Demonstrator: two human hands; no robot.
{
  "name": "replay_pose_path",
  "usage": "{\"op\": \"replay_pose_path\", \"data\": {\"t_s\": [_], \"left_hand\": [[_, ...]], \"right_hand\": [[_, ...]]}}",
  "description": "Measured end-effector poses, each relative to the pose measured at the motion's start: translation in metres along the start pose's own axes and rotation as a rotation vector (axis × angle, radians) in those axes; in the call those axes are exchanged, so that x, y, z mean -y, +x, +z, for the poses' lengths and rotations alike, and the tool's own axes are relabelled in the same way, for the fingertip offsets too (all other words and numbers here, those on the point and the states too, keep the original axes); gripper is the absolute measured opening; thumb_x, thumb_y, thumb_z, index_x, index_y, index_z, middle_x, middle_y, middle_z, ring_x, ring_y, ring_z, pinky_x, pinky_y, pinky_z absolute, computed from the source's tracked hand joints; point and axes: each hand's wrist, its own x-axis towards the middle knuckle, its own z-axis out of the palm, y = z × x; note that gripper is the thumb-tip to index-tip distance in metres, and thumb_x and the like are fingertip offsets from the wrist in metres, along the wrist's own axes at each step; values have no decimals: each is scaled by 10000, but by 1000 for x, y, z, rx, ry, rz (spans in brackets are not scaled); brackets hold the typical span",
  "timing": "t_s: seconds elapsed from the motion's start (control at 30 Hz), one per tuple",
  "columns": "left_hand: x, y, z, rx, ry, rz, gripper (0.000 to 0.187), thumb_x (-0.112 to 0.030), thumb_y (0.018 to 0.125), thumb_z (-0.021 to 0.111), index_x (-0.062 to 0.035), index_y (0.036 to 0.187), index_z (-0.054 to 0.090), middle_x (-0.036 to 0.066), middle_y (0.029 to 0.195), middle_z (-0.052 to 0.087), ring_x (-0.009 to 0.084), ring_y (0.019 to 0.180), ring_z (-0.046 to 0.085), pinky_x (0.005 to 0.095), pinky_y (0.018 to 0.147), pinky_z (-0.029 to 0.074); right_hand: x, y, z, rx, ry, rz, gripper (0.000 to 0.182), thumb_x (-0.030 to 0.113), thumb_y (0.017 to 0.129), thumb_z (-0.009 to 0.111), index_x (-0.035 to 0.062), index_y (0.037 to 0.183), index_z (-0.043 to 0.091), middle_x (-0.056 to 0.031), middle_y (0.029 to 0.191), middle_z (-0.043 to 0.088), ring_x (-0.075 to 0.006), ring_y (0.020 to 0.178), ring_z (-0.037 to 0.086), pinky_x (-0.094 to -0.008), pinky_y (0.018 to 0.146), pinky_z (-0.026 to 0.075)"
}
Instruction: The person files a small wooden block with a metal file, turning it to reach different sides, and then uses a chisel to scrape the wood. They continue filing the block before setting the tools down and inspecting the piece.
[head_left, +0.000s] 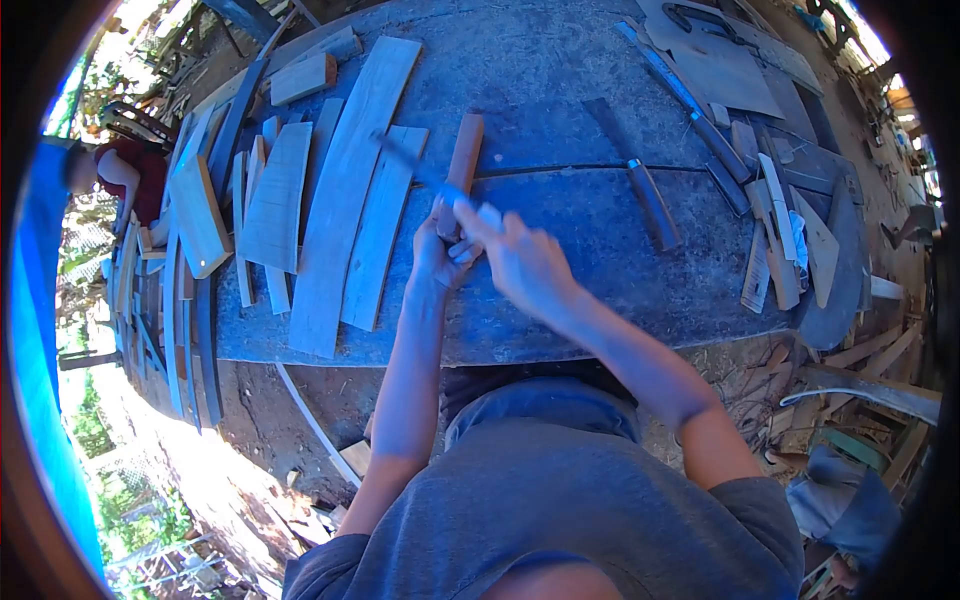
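Note:
My left hand is closed around the lower end of a reddish-brown wooden block, which points away from me over the blue tabletop. My right hand grips a long narrow dark-bladed tool. Its blade is smeared by motion and slants up to the left, crossing the block in this view just above my left fingers. Both hands are close together, and the tool's handle is mostly hidden by my right fingers. To their right lies a knife with a dark blade and brown handle.
Long boards and several offcuts cover the table's left side. On the right lie a long saw-like tool, wood scraps, flat panels and a dark clamp. Another person is at the far left.

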Motion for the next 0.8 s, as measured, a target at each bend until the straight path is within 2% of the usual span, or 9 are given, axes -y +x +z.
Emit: {"op": "replay_pose_path", "data": {"t_s": [0.1, 0.17, 0.23, 0.4, 0.47, 0.57, 0.63, 0.73, 0.8], "left_hand": [[4, 6, -1, 14, 14, 7, 442, -266, 1046, 311, -176, 1479, 306, 57, 673, 460, 102, 415, 323, 236, 350, 288], [7, 2, -2, 19, 35, 9, 455, -275, 1050, 305, -196, 1497, 281, 56, 672, 455, 103, 420, 318, 236, 357, 289], [7, -4, 2, 293, 14, 57, 265, -165, 1027, 285, -63, 1213, 444, 74, 692, 478, 87, 432, 346, 213, 339, 265], [2, -5, 11, 238, 13, 65, 263, -183, 1032, 287, -54, 1176, 465, 70, 680, 466, 85, 428, 332, 214, 338, 263], [2, -4, 12, -41, 83, 68, 267, -196, 1035, 282, -40, 1112, 485, 71, 680, 462, 88, 431, 341, 213, 339, 261], [5, 5, -13, 103, 53, -24, 278, -206, 1038, 277, -34, 1053, 496, 78, 681, 460, 91, 435, 353, 211, 338, 258], [9, -4, 4, 230, 1, 11, 280, -218, 1041, 281, -44, 1107, 490, 82, 679, 454, 92, 429, 334, 208, 338, 252], [9, -8, 7, 251, 34, 75, 309, -182, 1030, 295, -64, 1276, 440, 77, 677, 440, 92, 422, 290, 207, 348, 255], [4, -5, 7, 267, -8, 47, 309, -169, 1027, 294, -65, 1281, 438, 77, 679, 441, 91, 425, 293, 206, 349, 256]], "right_hand": [[12, -24, -14, 177, -43, -44, 595, 65, 882, 514, 210, 1448, 402, -233, 953, 624, -380, 755, 689, -452, 647, 572], [-8, 8, 0, 21, -20, -22, 594, 64, 884, 514, 207, 1450, 401, -234, 965, 626, -383, 774, 688, -450, 651, 573], [-26, 49, 8, -153, 1, -7, 593, 63, 886, 514, 205, 1451, 400, -235, 976, 628, -386, 793, 688, -449, 655, 575], [-12, 29, 5, -91, -29, 59, 606, 64, 886, 496, 217, 1461, 377, -231, 942, 614, -383, 784, 684, -451, 658, 572], [1, -4, 0, -16, -64, 30, 603, 61, 886, 492, 214, 1458, 379, -226, 931, 610, -381, 776, 683, -452, 655, 573], [-2, -11, -3, 120, -53, -8, 594, 65, 885, 492, 207, 1452, 385, -215, 926, 603, -393, 753, 675, -469, 659, 567], [-34, 42, 4, -208, 7, 32, 587, 74, 887, 496, 207, 1449, 389, -212, 932, 604, -409, 739, 668, -476, 664, 563], [-49, 82, 1, -243, 59, 75, 592, 65, 893, 486, 242, 1451, 397, -252, 959, 610, -441, 769, 663, -507, 680, 552], [-36, 50, 9, -208, 34, 46, 581, 68, 899, 480, 236, 1449, 401, -249, 963, 613, -438, 772, 665, -500, 678, 554]]}}
